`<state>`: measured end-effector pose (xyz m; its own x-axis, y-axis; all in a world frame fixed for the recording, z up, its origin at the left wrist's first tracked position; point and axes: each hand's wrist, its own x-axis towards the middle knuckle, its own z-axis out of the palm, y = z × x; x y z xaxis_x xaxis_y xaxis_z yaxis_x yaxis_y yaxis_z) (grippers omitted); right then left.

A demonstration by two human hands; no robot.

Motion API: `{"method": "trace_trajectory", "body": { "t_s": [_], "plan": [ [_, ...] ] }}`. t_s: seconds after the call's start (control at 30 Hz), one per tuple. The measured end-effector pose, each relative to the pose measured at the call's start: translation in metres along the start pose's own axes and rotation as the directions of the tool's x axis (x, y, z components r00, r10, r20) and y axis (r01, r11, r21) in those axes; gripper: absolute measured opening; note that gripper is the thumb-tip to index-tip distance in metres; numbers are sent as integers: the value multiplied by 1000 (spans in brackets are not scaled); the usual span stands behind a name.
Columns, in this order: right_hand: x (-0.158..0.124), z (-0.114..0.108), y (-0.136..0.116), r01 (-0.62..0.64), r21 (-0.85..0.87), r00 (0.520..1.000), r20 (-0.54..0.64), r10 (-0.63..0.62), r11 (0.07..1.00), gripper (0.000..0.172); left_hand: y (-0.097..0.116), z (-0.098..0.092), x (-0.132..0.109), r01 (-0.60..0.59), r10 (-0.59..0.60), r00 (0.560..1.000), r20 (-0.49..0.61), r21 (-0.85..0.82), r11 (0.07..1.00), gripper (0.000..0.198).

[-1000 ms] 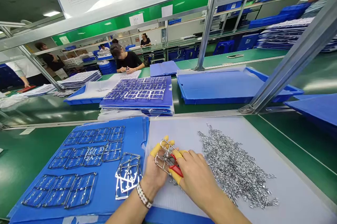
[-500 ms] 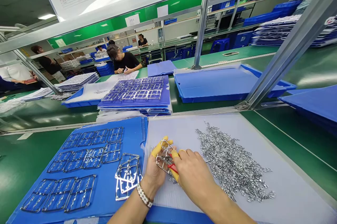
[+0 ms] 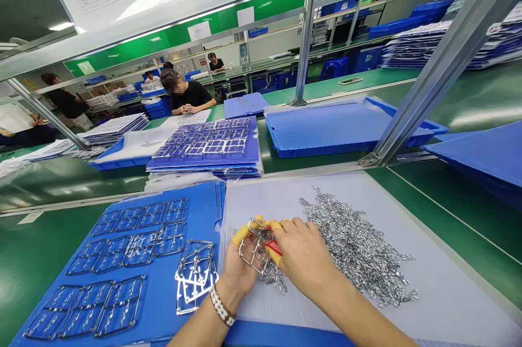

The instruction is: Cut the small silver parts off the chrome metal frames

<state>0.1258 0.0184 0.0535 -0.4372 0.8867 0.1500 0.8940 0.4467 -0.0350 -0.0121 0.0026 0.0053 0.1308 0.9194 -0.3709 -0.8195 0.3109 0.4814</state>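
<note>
My left hand (image 3: 238, 268), with yellow finger cots and a bracelet, grips a small chrome frame of parts (image 3: 253, 246) over the white sheet (image 3: 408, 216). My right hand (image 3: 299, 254), also in yellow cots, is closed on red-handled cutters (image 3: 272, 246) whose jaws sit at the frame. A small heap of cut chrome pieces (image 3: 274, 276) lies just under both hands. A large pile of chrome pieces (image 3: 354, 243) spreads to the right of them.
Chrome frames (image 3: 134, 238) lie on a blue sheet (image 3: 204, 205) at left, with loose empty frames (image 3: 194, 276) near my left wrist. Stacked blue sheets with frames (image 3: 212, 146) and a blue tray (image 3: 346, 129) sit beyond. A slanted metal post (image 3: 432, 75) stands at right. Other people work at far benches.
Both hands have shifted slightly up and left with the frame and cutters. The camera view has tilted, and more cut pieces show under the hands.
</note>
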Motion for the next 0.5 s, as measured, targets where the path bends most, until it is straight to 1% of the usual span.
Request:
{"method": "trace_trajectory", "body": {
  "t_s": [0.27,0.4,0.5],
  "plan": [
    [1,-7,-3,-4,5,999,45,3,1000,27,-2,-2,1,-34,35,999,-17,60,998,30],
    [4,-11,-4,6,-1,997,77,-6,1000,21,-5,-5,2,-77,79,997,-20,99,992,35],
    [5,-11,-5,15,-11,997,80,-14,1000,16,-5,-7,3,-95,97,995,-9,118,988,38]
  ]
}}
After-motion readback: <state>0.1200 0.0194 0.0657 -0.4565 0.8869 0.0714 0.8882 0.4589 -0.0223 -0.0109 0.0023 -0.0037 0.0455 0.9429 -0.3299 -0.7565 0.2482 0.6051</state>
